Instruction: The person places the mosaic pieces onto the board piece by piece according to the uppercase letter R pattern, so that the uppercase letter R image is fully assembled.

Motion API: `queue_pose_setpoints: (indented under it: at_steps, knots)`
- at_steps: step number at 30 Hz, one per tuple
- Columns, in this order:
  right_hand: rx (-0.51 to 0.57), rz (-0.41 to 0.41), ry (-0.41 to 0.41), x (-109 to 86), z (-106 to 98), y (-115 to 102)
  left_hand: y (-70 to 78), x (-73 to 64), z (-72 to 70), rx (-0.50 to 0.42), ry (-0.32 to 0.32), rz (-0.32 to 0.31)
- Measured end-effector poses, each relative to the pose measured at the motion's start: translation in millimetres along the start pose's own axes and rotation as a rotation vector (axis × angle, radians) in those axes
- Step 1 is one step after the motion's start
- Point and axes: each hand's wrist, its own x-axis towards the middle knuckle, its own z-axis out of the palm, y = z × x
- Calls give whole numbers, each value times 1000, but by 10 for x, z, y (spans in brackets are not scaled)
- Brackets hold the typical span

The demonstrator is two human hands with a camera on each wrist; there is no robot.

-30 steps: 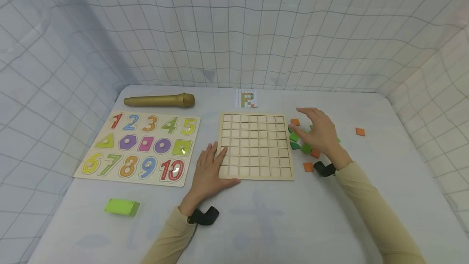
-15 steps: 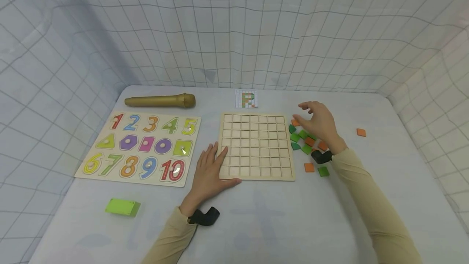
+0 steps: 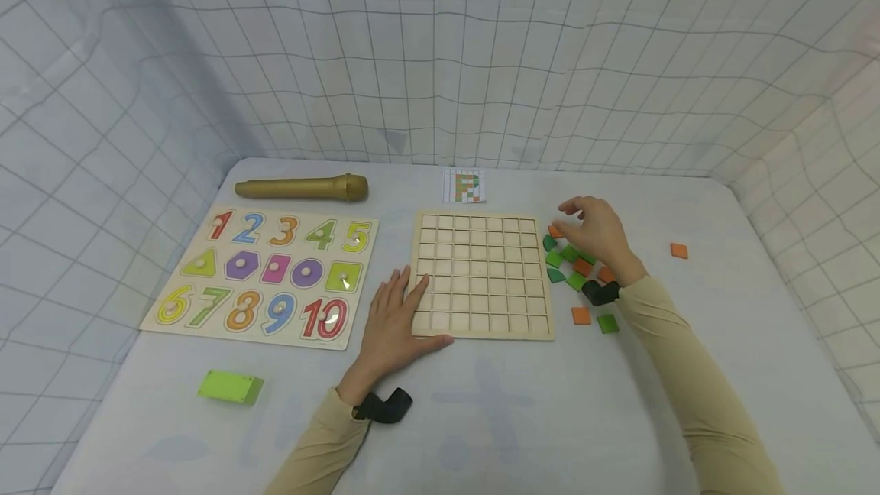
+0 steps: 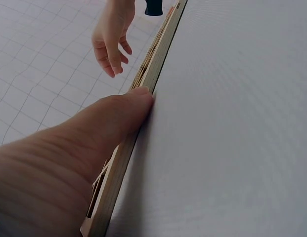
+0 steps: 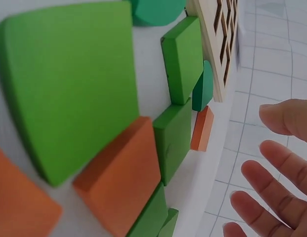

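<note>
My left hand (image 3: 390, 328) rests at the lower left corner of a wooden grid board (image 3: 490, 277). Its fingers lie along the left side; in the left wrist view, the thumb (image 4: 111, 116) presses against the board's front edge. My right hand (image 3: 598, 232) hovers over a scatter of tiles to the right of the board, fingers apart and loosely bent, holding nothing. Those tiles include orange squares (image 5: 126, 173), green squares (image 5: 174, 143) and dark green rounded pieces (image 3: 555, 276). The right wrist view shows several tiles close up, with the right hand's fingers apart from them.
Behind the board lies a small pattern card (image 3: 464, 186). Left of it are a gold toy microphone (image 3: 301, 189) and a number-and-shape peg puzzle (image 3: 261, 281). A lime green block (image 3: 230, 387) sits at the front left. One orange tile (image 3: 679, 250) lies apart at far right.
My right hand has shifted back a little over the tiles, its fingers drawing in, and more of the tiles now show. The left hand has stayed at the board's corner.
</note>
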Motion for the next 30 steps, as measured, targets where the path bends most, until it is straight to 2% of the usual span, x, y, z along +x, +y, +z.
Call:
queue_pose_setpoints:
  at_steps: [12, 30]
  knots:
    - [-37, 34, -71, 41, 20, 52, -2, 2, 0, 8, -5, -2]
    - [-62, -24, -149, 70, 42, 108, 3, 1, 0, 12, 4, 3]
